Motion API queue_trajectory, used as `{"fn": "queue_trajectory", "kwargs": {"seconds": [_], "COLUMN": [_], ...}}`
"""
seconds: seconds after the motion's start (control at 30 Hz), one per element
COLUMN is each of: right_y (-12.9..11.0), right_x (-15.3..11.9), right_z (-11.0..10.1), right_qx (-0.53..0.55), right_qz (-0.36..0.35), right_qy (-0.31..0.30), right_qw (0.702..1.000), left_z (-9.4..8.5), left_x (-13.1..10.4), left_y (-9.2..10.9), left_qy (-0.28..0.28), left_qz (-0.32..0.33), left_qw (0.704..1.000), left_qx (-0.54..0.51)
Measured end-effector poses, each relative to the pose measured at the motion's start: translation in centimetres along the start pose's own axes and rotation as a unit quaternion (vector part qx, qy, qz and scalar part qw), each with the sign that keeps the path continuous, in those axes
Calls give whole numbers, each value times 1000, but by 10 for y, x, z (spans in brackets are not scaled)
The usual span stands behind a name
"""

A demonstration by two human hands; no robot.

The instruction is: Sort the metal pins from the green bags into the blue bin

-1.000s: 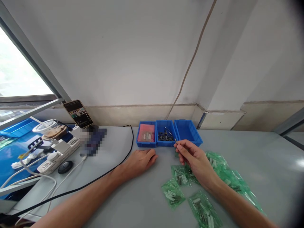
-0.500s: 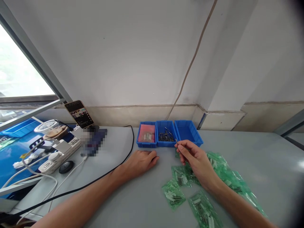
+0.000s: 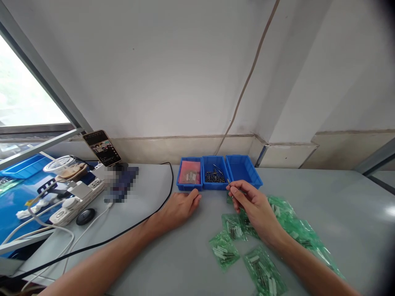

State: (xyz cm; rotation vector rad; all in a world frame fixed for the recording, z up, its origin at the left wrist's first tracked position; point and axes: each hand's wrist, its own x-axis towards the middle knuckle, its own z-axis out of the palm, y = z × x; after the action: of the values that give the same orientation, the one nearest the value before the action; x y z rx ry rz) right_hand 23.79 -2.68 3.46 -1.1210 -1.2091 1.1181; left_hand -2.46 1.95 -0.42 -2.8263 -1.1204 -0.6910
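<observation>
My right hand point(image 3: 249, 205) pinches a thin metal screw point(image 3: 228, 182) between thumb and fingertips, in front of the middle blue bin point(image 3: 215, 186). That bin holds a heap of dark metal screws point(image 3: 215, 176). My left hand point(image 3: 180, 208) rests on the table, loosely closed with its fingers curled under, just in front of the left blue bin point(image 3: 189, 187); I see nothing in it. Inside the left bin lies a pink bag point(image 3: 190, 166) with a clear packet of small pale pieces on top. The right blue bin point(image 3: 242, 170) stands beside the middle one.
Green packets point(image 3: 224, 250) of white plugs and screws lie near my right forearm, with a larger pile point(image 3: 286, 218) to its right. A black cable point(image 3: 129, 229) crosses by my left arm. Leftward are a phone point(image 3: 102, 148), a power strip point(image 3: 77, 201) and a black mouse point(image 3: 85, 216).
My left hand has shifted slightly left and up toward the left bin, its thumb now raised. My right hand keeps its pinch on the screw, almost still.
</observation>
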Motion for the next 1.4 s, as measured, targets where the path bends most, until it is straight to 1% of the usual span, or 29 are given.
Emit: {"fn": "queue_trajectory", "kwargs": {"seconds": [0.23,0.4,0.47,0.53,0.57,0.67,0.73,0.77,0.83,0.9,1.0,1.07,1.13,1.23,1.33,1.4], "right_y": [-2,0,1,2,2,1,0,0,1,1,-1,-4,-7,-9,-10,-10], "right_x": [0,0,0,-2,-4,-9,-11,-12,-11,-10,-8,-7,-7,-8,-9,-9], "right_z": [0,-1,-2,-2,-2,-1,0,0,1,2,4,5,6,7,6,6], "right_qx": [0,-11,-33,-90,-132,-255,-285,-283,-256,-216,-137,-60,23,124,189,200], "right_qz": [5,-1,-10,-36,-59,-148,-180,-181,-164,-129,-57,-6,47,113,148,152], "right_qy": [-1,-5,-4,9,20,47,46,39,25,11,-11,-32,-49,-61,-65,-65], "right_qw": [1000,1000,999,995,989,954,940,941,952,968,989,998,997,984,969,966], "left_z": [1,2,2,2,2,2,1,0,0,-1,0,1,1,2,2,2], "left_x": [-2,0,1,1,0,0,0,0,1,1,0,0,0,1,1,1], "left_y": [-3,-5,-6,-6,-6,-5,-5,-5,-5,-5,-5,-5,-5,-4,-4,-5], "left_qy": [14,-18,-31,-38,-40,-51,-59,-60,-58,-54,-45,-39,-33,-26,-22,-18], "left_qz": [-66,-121,-128,-122,-117,-98,-86,-81,-76,-73,-67,-61,-58,-57,-52,-47], "left_qw": [998,992,991,992,992,994,994,995,995,996,996,997,997,998,998,998], "left_qx": [0,-2,-4,-5,-5,-9,-15,-18,-22,-22,-23,-27,-28,-30,-31,-26]}}
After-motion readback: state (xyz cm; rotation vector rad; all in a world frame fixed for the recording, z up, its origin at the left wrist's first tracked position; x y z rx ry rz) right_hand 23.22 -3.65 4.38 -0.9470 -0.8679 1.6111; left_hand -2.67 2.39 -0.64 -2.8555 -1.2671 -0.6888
